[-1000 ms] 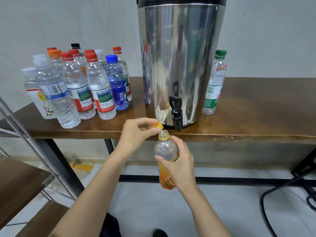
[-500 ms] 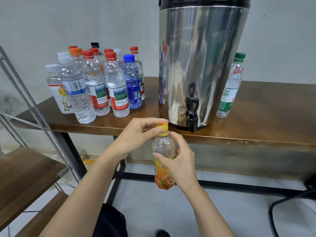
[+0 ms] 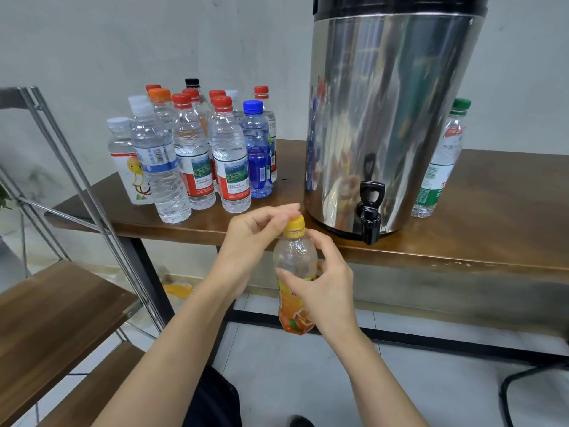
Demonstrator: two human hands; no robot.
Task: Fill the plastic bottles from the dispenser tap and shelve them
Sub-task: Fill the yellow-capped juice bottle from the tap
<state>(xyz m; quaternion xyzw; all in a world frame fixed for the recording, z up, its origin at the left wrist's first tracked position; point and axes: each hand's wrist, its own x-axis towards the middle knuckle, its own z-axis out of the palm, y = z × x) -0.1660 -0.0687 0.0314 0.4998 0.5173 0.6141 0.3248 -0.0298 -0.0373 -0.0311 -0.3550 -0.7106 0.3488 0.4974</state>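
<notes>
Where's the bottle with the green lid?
In the head view, the green-capped bottle stands on the wooden table, at the right, just beside the steel dispenser.

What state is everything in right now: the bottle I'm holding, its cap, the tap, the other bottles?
Orange-label bottle: upright, gripped by the right hand, capped.
Yellow cap: on the neck, pinched by the left hand.
Tap: no flow, no bottle under it.
Green-capped bottle: upright, capped, right of the dispenser.
Bottle cluster: upright, capped, left of the dispenser.
</notes>
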